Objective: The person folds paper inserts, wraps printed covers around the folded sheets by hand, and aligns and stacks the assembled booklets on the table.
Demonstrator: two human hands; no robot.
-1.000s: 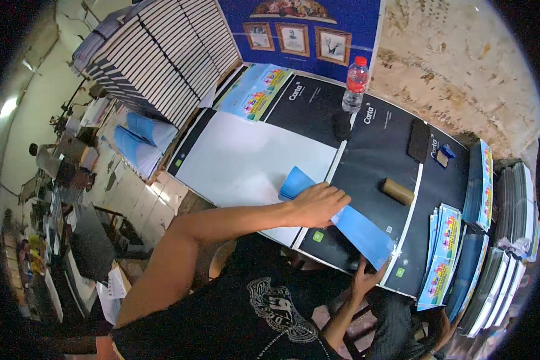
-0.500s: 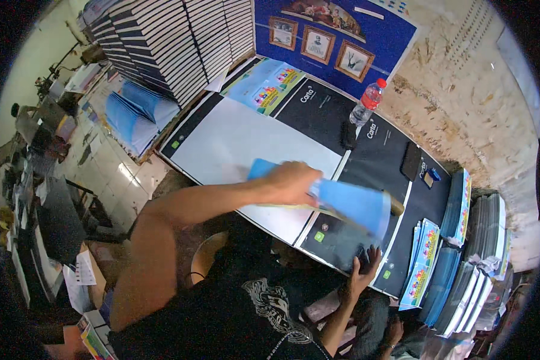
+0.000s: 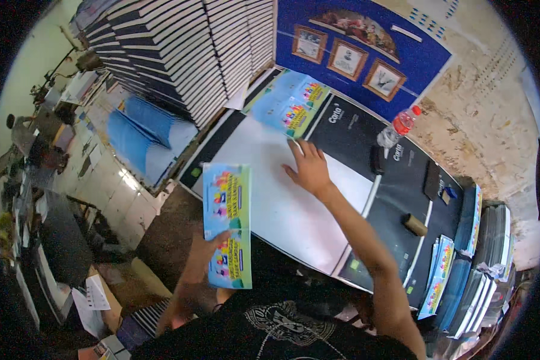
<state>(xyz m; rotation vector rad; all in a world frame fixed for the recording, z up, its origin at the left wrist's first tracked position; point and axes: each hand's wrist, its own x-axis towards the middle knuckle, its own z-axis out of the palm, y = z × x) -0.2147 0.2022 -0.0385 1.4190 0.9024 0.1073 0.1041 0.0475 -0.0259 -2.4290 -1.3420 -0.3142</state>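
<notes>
In my left hand (image 3: 206, 247) is a printed card cover (image 3: 229, 207), tall and narrow, with colourful cartoon figures on light blue and green. My thumb lies over its front, and the other fingers are behind it. The cover is off the near left edge of the table. My right hand (image 3: 312, 169) is open with fingers spread over a white sheet (image 3: 270, 198) on the tabletop. Its fingertips come close to the lower edge of some matching printed covers (image 3: 291, 99) at the table's far side; I cannot tell whether they touch.
Tall stacked books (image 3: 180, 54) rise at the far left, beside open blue booklets (image 3: 141, 135). A bottle with a red cap (image 3: 396, 129), a phone-like black object (image 3: 431, 180) and a brown roll (image 3: 415, 225) rest on black matting. Bundled covers (image 3: 441, 276) line the right end.
My left hand has carried the cover leftward off the table, its cartoon side now showing. My right hand has gone from the near right edge to the far middle. The view has shifted slightly.
</notes>
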